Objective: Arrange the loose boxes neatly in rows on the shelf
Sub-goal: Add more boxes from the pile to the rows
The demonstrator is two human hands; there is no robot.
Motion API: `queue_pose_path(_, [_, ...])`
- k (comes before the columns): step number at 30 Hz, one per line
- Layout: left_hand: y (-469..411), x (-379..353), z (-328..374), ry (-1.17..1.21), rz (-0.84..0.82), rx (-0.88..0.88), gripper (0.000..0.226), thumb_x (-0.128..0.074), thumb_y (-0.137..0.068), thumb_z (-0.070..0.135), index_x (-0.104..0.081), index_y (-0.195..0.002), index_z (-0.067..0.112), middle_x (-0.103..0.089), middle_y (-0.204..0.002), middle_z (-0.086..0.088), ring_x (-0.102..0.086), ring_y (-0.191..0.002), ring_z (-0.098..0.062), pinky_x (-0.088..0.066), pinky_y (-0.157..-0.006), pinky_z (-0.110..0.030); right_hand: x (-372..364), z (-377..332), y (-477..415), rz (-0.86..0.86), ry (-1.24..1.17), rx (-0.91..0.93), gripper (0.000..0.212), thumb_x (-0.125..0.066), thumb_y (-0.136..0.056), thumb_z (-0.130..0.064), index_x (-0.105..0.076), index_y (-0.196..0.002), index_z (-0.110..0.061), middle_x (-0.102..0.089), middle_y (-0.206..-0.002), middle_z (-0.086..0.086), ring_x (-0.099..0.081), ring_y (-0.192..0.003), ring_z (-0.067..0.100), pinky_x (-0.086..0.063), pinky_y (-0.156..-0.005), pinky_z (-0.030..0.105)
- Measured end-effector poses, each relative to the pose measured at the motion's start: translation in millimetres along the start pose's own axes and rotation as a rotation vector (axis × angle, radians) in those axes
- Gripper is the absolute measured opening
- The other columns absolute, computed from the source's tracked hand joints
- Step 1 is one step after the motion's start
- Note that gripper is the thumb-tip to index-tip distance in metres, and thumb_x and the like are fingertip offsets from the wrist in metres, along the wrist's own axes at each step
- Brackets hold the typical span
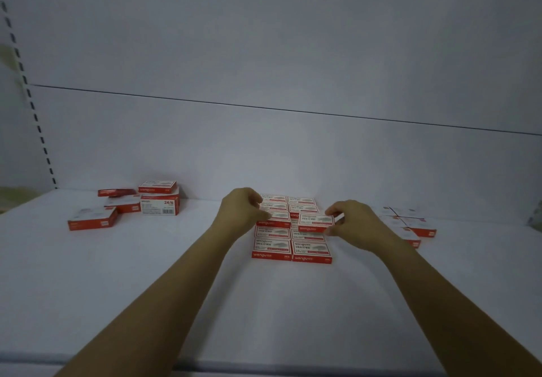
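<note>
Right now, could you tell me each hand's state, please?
Left hand: curled beside arranged red-and-white cardboard boxes; grip unclear.
Right hand: pinches one such box.

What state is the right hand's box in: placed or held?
Held: right hand pinches the box above the rows, not set down.

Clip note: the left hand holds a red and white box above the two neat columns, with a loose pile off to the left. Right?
No. The head view shows the right hand holding that box above the two neat columns; the left hand is at their left edge. The loose pile does lie off to the left.
</note>
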State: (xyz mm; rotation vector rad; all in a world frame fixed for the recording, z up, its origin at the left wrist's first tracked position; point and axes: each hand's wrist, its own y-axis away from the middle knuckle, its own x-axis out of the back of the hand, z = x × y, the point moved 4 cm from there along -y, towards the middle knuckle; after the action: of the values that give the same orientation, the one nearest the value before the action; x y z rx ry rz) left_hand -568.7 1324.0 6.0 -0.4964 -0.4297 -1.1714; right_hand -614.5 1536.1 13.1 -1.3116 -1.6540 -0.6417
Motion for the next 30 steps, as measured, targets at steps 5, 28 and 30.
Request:
queue_pose_path(5, [-7.3, -14.0, -18.1, -0.1, 0.009, 0.075, 0.044, -0.072, -0.08, 0.018, -0.056, -0.12, 0.007, -0.062, -0.11, -0.005, -0.051, -0.083, -0.013, -0.04, -0.073, -0.021, -16.8, -0.3, -12.5, 0.017, -0.071, 0.013, 0.04, -0.075, -0.077, -0.019, -0.061, -0.113, -0.015, -0.059, -0.114, 0.001, -0.059, -0.091, 0.014, -0.046, -0.073, 0.022])
queue_pose_path(28, [-9.0, -14.5, -24.2, -0.331, 0.003, 0.039, 0.032, -0.057, -0.091, 0.026, -0.06, -0.115, 0.004, -0.063, -0.115, -0.01, -0.059, -0.09, -0.02, -0.046, -0.079, -0.027, -28.5, -21.3, -32.8, 0.019, 0.102, 0.115, 0.027, -0.065, -0.084, -0.023, -0.065, -0.109, -0.013, -0.06, -0.113, 0.004, -0.051, -0.084, 0.011, -0.04, -0.068, 0.016])
queue_pose_path(30, [-4.7, 2.9, -28.4, -0.394, 0.023, 0.026, 0.036, -0.058, -0.09, 0.028, -0.058, -0.118, 0.005, -0.06, -0.12, -0.011, -0.058, -0.101, -0.024, -0.046, -0.085, -0.029, -29.0, -39.3, -33.7, 0.011, 0.139, 0.147, 0.031, -0.064, -0.085, -0.027, -0.062, -0.114, -0.015, -0.058, -0.114, 0.004, -0.051, -0.086, 0.012, -0.041, -0.073, 0.02])
